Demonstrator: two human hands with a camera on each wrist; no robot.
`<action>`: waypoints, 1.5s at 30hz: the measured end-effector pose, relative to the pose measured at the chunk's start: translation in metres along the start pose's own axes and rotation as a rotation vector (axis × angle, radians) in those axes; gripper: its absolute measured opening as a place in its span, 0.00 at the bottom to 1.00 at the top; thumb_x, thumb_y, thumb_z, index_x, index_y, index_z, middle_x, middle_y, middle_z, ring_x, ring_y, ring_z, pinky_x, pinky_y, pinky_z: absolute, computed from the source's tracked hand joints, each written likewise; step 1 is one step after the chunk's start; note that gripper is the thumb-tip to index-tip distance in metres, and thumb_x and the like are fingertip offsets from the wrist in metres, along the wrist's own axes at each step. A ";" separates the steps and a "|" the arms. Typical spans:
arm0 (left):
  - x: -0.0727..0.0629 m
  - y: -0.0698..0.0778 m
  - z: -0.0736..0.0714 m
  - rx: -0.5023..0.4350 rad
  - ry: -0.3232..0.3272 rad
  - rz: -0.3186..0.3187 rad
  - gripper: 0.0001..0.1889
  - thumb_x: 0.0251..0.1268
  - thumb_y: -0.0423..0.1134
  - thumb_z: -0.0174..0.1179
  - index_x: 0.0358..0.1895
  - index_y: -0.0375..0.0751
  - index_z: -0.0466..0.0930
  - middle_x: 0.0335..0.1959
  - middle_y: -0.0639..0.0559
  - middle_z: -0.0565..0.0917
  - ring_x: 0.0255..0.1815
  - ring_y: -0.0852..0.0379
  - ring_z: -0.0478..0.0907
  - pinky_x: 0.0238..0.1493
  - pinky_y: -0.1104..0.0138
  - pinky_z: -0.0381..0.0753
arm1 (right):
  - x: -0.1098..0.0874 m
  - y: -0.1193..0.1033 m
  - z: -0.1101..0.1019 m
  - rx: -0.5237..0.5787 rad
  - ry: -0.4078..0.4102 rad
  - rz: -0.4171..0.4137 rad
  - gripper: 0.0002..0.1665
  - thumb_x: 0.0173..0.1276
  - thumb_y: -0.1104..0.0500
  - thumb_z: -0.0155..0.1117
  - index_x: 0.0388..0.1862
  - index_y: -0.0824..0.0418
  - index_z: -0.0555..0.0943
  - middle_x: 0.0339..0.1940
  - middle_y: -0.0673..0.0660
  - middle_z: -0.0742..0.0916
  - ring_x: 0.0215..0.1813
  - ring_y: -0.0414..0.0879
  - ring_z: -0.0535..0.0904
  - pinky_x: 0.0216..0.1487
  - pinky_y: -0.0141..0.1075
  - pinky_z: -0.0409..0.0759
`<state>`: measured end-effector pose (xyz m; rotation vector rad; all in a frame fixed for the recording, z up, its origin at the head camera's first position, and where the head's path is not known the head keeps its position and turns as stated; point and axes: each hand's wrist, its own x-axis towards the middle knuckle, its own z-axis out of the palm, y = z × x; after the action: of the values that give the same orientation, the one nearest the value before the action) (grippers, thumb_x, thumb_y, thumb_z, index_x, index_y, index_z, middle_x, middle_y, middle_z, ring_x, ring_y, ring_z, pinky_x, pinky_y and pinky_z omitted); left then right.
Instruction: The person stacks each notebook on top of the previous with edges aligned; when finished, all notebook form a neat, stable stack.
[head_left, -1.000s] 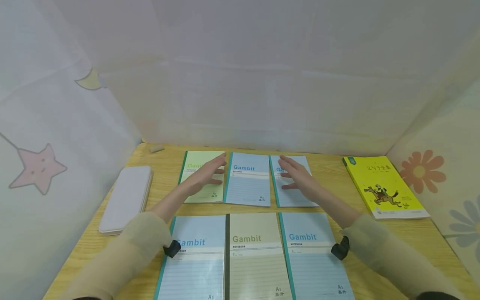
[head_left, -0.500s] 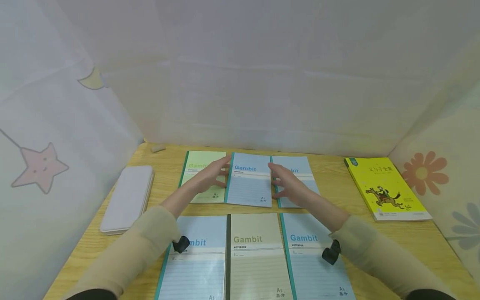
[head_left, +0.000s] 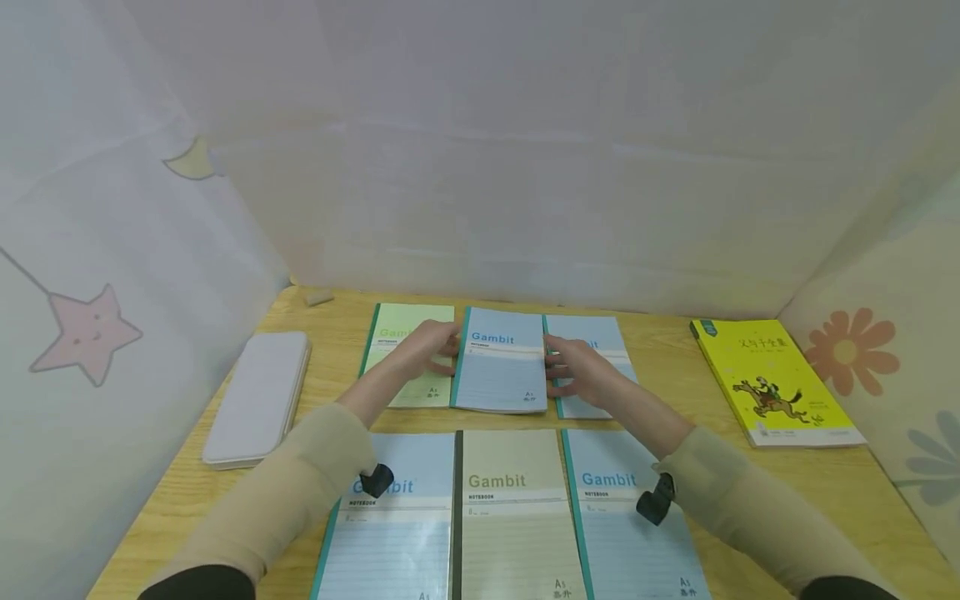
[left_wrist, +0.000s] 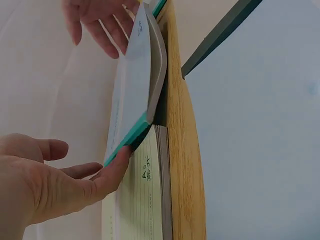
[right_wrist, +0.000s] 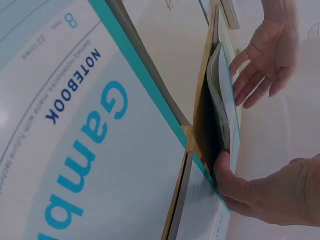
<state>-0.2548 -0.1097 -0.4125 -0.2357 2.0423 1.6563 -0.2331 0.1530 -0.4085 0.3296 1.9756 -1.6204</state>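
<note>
Six Gambit notebooks we list, in two rows of three on a wood-grained worktop. Far row, centre: one blue notebook with a teal spine, its near edge slightly raised, with a dark gap beneath it in the right wrist view. Left grip: grasping that notebook by its spine side, thumb against the teal edge. Right grip: grasping the same notebook by its opposite edge, thumb at the near corner. Far row, left: one light green notebook, partly behind the left forearm. Far row, right: one further blue notebook, partly covered by the right hand. Near row, left to right, we enter a blue notebook beneath the left sleeve, a tan notebook with a dark spine and another blue one with a teal spine. Far left: one white rectangular case with rounded corners; beyond it, a small pale block. Far right: one yellow book, horse and rider on its cover. Surround: pale cloth, printed at the sides with a star, a moon and flowers.
</note>
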 end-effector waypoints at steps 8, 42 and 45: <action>0.009 -0.009 0.001 0.069 -0.006 0.005 0.25 0.76 0.31 0.54 0.73 0.28 0.68 0.65 0.36 0.77 0.46 0.55 0.80 0.62 0.61 0.84 | 0.012 0.010 -0.003 -0.068 0.042 -0.035 0.31 0.82 0.59 0.50 0.80 0.66 0.62 0.70 0.65 0.77 0.58 0.51 0.77 0.54 0.38 0.82; 0.014 0.025 0.098 0.101 0.022 0.251 0.31 0.71 0.27 0.61 0.75 0.30 0.65 0.60 0.34 0.79 0.56 0.38 0.83 0.61 0.51 0.86 | -0.014 0.014 -0.118 -0.281 0.105 -0.228 0.33 0.81 0.59 0.55 0.81 0.62 0.62 0.75 0.69 0.74 0.62 0.50 0.80 0.74 0.52 0.77; 0.018 0.024 0.113 0.088 0.028 0.260 0.31 0.69 0.25 0.62 0.74 0.30 0.66 0.58 0.34 0.80 0.53 0.39 0.84 0.59 0.52 0.87 | -0.021 0.017 -0.131 -0.298 0.113 -0.213 0.34 0.81 0.59 0.55 0.81 0.61 0.62 0.75 0.68 0.75 0.63 0.51 0.79 0.74 0.52 0.76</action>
<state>-0.2503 0.0069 -0.4163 0.0394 2.2377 1.7143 -0.2420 0.2855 -0.3956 0.0989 2.3678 -1.4257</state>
